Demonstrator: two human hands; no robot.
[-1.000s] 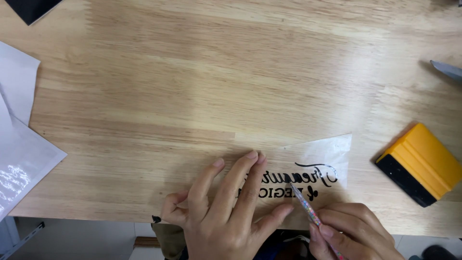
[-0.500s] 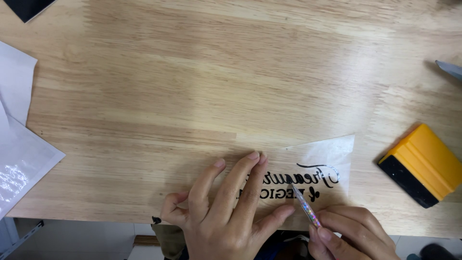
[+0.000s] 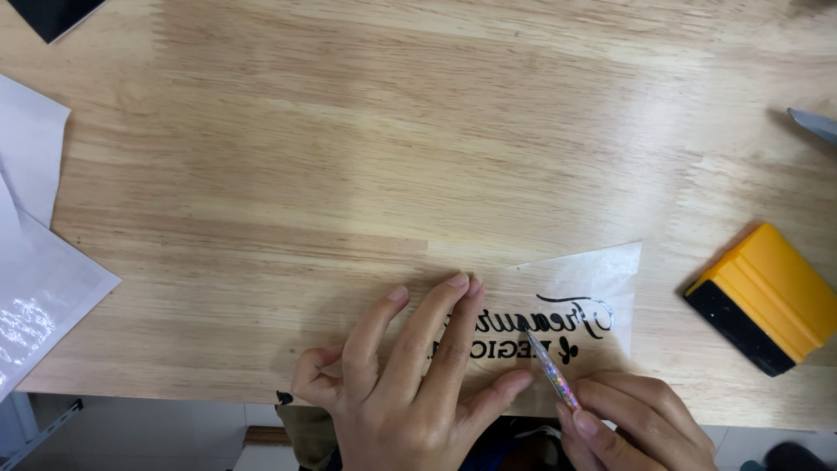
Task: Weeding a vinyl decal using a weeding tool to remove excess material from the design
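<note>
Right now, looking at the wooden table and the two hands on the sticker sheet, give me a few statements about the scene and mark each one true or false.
1. The left hand lies flat on the clear sticker sheet. True.
2. The right hand holds a pair of scissors. False: it holds a thin glittery pointed tool, its tip on the black lettering.
3. A yellow and black scraper lies on the table to the right of the sheet. True.
4. The scraper rests on top of the sticker sheet. False: it lies apart from it, on bare wood.
5. White sheets of paper lie at the left edge of the table. True.
</note>
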